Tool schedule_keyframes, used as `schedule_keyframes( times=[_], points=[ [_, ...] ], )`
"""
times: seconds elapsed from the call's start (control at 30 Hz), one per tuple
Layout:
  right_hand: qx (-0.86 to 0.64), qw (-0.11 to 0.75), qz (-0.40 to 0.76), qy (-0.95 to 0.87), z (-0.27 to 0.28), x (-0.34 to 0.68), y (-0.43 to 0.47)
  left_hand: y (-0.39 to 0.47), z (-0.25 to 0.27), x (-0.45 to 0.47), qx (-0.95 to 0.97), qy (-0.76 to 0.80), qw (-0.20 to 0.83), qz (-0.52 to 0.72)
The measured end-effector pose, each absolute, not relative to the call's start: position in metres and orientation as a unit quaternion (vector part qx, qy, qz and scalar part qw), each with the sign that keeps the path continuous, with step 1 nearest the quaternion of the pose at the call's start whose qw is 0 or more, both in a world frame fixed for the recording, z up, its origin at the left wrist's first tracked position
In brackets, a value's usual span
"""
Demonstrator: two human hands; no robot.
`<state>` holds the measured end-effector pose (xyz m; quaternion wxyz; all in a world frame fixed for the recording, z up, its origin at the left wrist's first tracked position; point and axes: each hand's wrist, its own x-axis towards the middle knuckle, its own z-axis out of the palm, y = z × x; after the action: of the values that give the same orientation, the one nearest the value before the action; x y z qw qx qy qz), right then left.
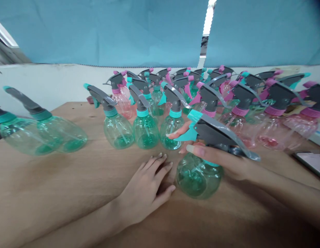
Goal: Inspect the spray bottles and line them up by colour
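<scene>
Evidently, a green spray bottle [198, 182] is held by its neck in the right hand [227, 162], in front of the standing rows, perhaps because the narrow part is more easily gripped than the round body. The hand is curled firmly around it, with the thumb laid across the near side and a finger beside the turquoise trigger [188, 135]. The left hand [144, 187] is rested palm down on the table [72, 193], its fingers loosely spread; nothing is held by it, and support is probably given to the arm that way. Front green bottles [146, 136] are kept left of the front pink bottles [240, 127], seemingly by colour, though farther back the colours are mixed.

The neck is partly covered by the thumb, and whether the tilted base touches the table cannot be told. Rear bottles [157, 94] are largely overlapped. A dark-edged flat object [311, 163] is cut off at right.
</scene>
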<state>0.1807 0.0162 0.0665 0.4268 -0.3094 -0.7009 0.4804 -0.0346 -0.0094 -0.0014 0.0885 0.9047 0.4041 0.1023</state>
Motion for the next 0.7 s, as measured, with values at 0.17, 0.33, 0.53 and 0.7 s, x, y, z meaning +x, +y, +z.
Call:
schedule_keyframes(
  times=[0.17, 0.33, 0.53, 0.7],
  points=[
    [-0.317, 0.426, 0.468, -0.706, 0.0660, 0.1810, 0.0167, -0.0100, -0.0012, -0.0351, 0.904, 0.403, 0.087, 0.109],
    [-0.312, 0.422, 0.473, -0.707, 0.0662, 0.1817, 0.0165, -0.0097, -0.0013, -0.0352, 0.907, 0.400, 0.084, 0.103],
    [-0.321, 0.425, 0.458, -0.712, 0.0647, 0.1819, 0.0165, -0.0091, -0.0017, -0.0341, 0.906, 0.404, 0.079, 0.102],
    [-0.304, 0.424, 0.459, -0.719, 0.0628, 0.1820, 0.0180, -0.0103, -0.0012, -0.0349, 0.906, 0.401, 0.081, 0.105]
  ],
)
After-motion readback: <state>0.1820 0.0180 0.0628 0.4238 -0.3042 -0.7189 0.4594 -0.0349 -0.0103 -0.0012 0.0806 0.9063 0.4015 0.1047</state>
